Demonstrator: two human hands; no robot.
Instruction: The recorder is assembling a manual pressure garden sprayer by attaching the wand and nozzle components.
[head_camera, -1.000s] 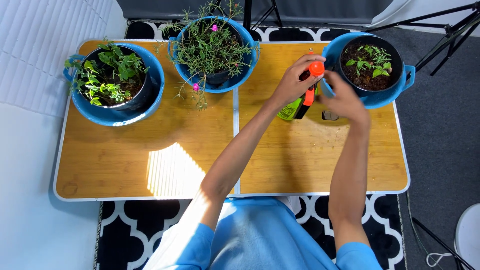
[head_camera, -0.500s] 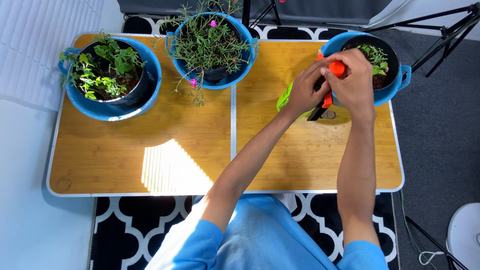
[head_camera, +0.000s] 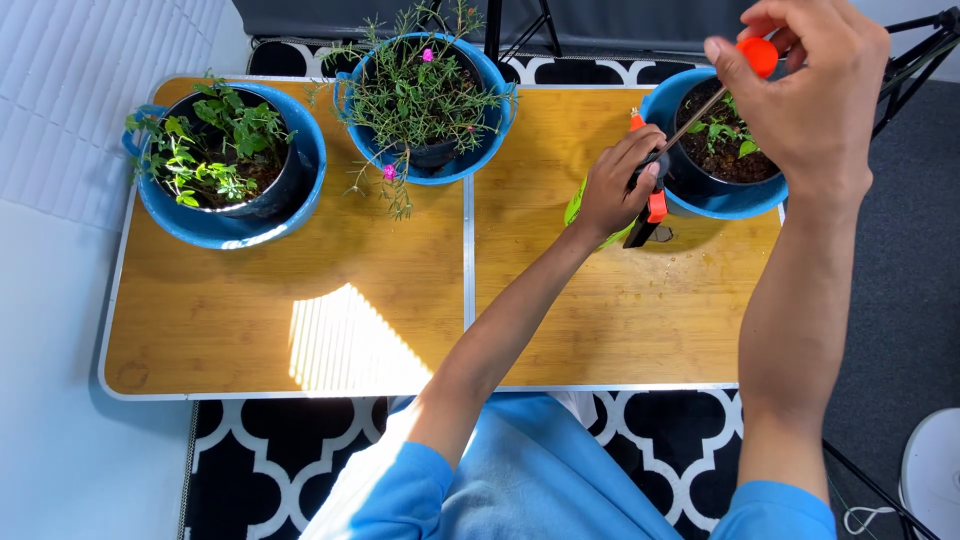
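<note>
Nearest is the person's blue top (head_camera: 560, 480), both bare forearms reaching away over a black-and-white patterned rug (head_camera: 260, 460). Beyond it stands the wooden desk (head_camera: 300, 330), two panels joined down the middle, with a patch of striped sunlight near its near edge.

Right of the middle seam, the left hand (head_camera: 612, 188) is closed around the body of a green sprayer (head_camera: 640, 200) with orange parts, which stands on the desk just beside the right-hand pot. The right hand (head_camera: 805, 85) is raised well above the desk, fingers pinched on an orange knob (head_camera: 762, 55); a thin dark rod (head_camera: 690, 120) runs from the knob down to the sprayer's top.

Farther off, three blue bowls hold dark pots of plants: a right bowl (head_camera: 720, 200) with small seedlings, partly behind the right hand; a middle bowl (head_camera: 470, 160) at the far edge with a wispy plant bearing pink flowers; and a left bowl (head_camera: 220, 225) with leafy greens. Tripod legs (head_camera: 920, 50) stand at far right.
</note>
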